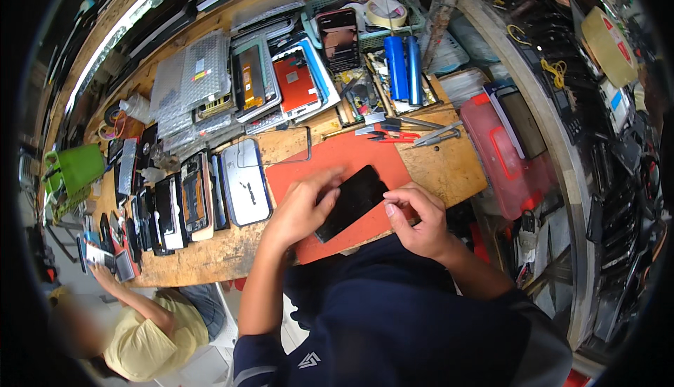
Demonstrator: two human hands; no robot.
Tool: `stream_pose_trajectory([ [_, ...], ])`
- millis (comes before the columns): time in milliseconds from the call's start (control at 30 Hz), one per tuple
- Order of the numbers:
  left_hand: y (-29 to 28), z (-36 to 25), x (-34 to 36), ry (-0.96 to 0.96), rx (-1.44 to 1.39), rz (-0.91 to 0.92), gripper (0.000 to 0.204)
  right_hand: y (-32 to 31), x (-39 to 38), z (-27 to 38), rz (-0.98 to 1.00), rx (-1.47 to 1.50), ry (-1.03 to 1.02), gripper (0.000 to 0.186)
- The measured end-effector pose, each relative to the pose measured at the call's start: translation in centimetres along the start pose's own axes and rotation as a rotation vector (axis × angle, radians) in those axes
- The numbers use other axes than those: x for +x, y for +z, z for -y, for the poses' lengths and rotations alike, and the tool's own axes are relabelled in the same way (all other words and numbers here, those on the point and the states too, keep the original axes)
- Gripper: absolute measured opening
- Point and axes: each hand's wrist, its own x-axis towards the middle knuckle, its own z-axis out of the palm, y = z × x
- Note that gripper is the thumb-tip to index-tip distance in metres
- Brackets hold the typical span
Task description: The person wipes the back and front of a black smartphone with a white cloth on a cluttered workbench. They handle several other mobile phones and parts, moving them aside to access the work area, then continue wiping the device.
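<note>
A black phone or phone screen lies slanted on an orange-red work mat. At its left edge is my left hand, thumb against or close to the edge, fingers reaching forward with a gap between them and the thumb. My right hand is at the phone's right edge, its thumb and index finger drawn together in a pinch. Anything between those fingertips is too small to make out. Beyond the mat's far edge lie red-handled pliers and metal tweezers.
Phones and screens stand in a row at left. Behind are stacked bubble-wrapped panels, blue cylinders and a green basket with tape. A red clear case is at right. Another person sits at lower left, handling a phone.
</note>
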Motion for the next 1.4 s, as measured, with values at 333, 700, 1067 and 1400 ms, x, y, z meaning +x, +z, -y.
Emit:
stream_pose_trajectory([
  [333,4.3,1.2,-12.9,0.02,-0.164,-0.327,0.016,1.7,-1.6,1.2,0.352,0.068,-0.189,0.022],
  [700,12.8,12.1,-25.5,-0.165,0.554,-0.572,0.033,6.4,-7.1,-6.5,1.051,-0.337,-0.111,0.039],
  [1067,15.9,18.5,-24.3,0.075,0.51,-0.571,0.054,0.7,-9.8,-24.5,0.812,-0.683,0.338,0.052],
  [1400,14.3,19.9,-22.0,0.149,0.509,-0.436,0.056,-2.1,-9.5,-28.6,0.706,-0.88,0.553,0.052],
])
